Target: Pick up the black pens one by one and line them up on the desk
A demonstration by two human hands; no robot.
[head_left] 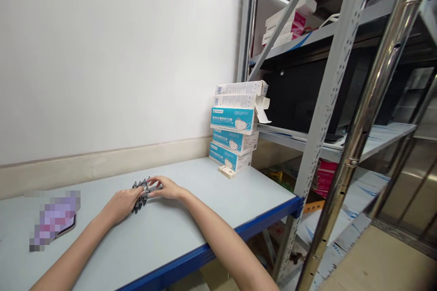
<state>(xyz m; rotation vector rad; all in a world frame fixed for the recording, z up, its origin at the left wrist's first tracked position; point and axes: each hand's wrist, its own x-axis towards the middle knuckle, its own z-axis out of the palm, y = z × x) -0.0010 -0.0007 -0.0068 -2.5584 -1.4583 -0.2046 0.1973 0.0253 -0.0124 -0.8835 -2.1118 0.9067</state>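
Observation:
Several black pens [140, 196] with clear barrels lie side by side in a row on the table, between my two hands. My left hand [123, 204] is closed over the left side of the row, and its fingertips are partly hidden. From the right, my right hand [168, 188] reaches in with bent fingers, thumb and forefinger at the rightmost pens. The pens' ends stick out above and below my left fingers. Exactly how many pens each hand grips, I cannot make out.
A phone [72, 223], mostly pixelated, lies on the left of the pale table [184, 218]. Face mask boxes [232, 120] are stacked at the back right, a small box [227, 172] before them. Metal shelving [321, 95] stands at the right; a white wall [119, 54] is behind.

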